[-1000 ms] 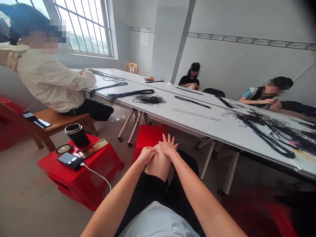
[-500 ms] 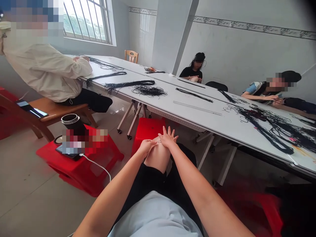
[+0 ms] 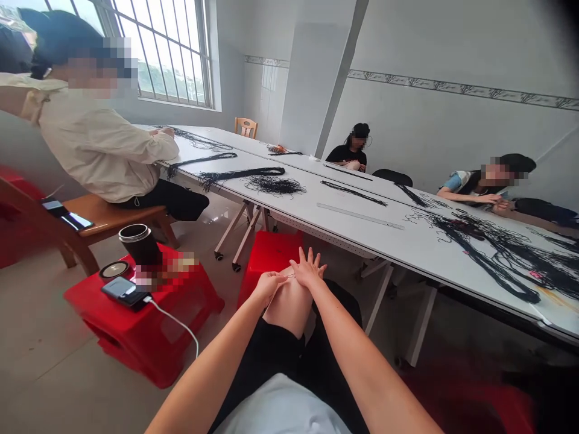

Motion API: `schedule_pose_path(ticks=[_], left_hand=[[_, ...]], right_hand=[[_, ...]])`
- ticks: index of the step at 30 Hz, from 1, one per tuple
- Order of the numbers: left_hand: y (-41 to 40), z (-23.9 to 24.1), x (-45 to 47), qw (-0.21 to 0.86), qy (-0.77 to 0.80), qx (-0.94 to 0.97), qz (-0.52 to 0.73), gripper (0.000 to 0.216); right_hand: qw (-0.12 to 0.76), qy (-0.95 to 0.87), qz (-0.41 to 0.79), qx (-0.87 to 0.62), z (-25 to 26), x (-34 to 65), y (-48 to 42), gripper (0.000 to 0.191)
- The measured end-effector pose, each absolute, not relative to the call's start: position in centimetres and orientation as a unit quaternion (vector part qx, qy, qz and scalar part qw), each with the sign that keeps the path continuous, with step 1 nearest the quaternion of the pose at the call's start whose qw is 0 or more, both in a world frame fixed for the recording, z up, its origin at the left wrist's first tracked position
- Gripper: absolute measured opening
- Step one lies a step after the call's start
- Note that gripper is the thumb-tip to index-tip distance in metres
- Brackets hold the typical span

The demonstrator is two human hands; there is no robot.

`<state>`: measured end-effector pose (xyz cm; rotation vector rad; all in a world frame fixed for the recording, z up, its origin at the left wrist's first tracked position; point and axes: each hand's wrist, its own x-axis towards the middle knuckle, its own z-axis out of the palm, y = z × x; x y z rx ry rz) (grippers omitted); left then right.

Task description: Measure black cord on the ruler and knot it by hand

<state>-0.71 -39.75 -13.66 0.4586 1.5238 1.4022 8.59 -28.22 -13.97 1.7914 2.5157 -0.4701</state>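
Thin dark cord [image 3: 292, 275]: lies across the bare knee [image 3: 286, 308], in the short gap between the hands. Left hand [image 3: 270, 283]: thumb and fingers together, looks pinched on the cord. Right hand [image 3: 309, 269]: fingers spread, laid on the knee, heel over the cord; how hard it presses, can't tell. What's under the palm is hidden.

For a good result, I'd want light, even tension from the left pinch, cord straight, right palm flat with uniform pressure so strands don't bunch or slip.

Beyond the fingertips: red stool [image 3: 275, 246], then white table [image 3: 313, 179] with a loose strand heap [image 3: 274, 184] ahead of the left hand, ruler [image 3: 359, 216] ahead-right of the right. Phone [image 3: 123, 291] well left of the left hand.
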Motion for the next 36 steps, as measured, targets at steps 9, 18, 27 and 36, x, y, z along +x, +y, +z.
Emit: schedule_pose_path(ticks=[9,18,27,36], left_hand=[[-39.7,-13.8,-0.9,0.487,0.627,0.189,0.578,0.023],[-40.0,-13.6,-0.8,0.484,0.629,0.192,0.578,0.024],[-39.8,-14.2,-1.1,0.488,0.628,0.225,0.563,0.024],[-39.6,-15.7,-1.6,0.474,0.638,0.280,0.538,0.031]], right_hand=[[0.006,0.808,-0.142,0.572,-14.3,8.4,-27.8,0.068],[-0.007,0.810,-0.147,0.568,-14.6,8.4,-27.5,0.068],[-0.025,0.807,-0.159,0.569,-14.9,8.4,-27.5,0.069],[-0.027,0.808,-0.165,0.565,-14.8,8.5,-27.4,0.069]])
